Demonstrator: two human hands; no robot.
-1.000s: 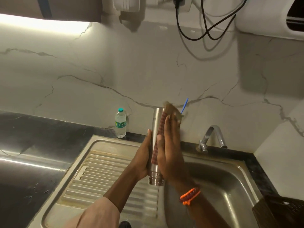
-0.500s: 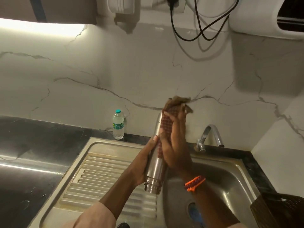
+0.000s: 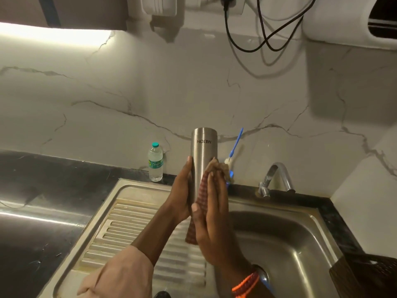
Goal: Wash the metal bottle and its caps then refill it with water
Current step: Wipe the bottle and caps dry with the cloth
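The steel bottle [image 3: 204, 151] stands upside down above the sink's drainboard, its printed name inverted and its mouth hidden behind my hands. My left hand [image 3: 182, 194] grips its left side at mid-height. My right hand [image 3: 214, 216] lies against the right side, fingers pointing up along the bottle. It holds a reddish checked cloth [image 3: 203, 188] against the metal, with the thumb laid over it. One end of the cloth hangs below my palm. No caps are visible.
A steel sink basin [image 3: 290, 244] lies to the right and a ribbed drainboard [image 3: 129, 222] to the left. The tap [image 3: 277, 175] is at the back right. A small plastic water bottle [image 3: 155, 162] and a blue-handled brush [image 3: 236, 143] stand by the wall. A dark basket [image 3: 369, 276] sits at the lower right.
My right hand has slid the cloth down from the bottle's upturned base to its middle, leaving the base bare. The bottle now stands more upright.
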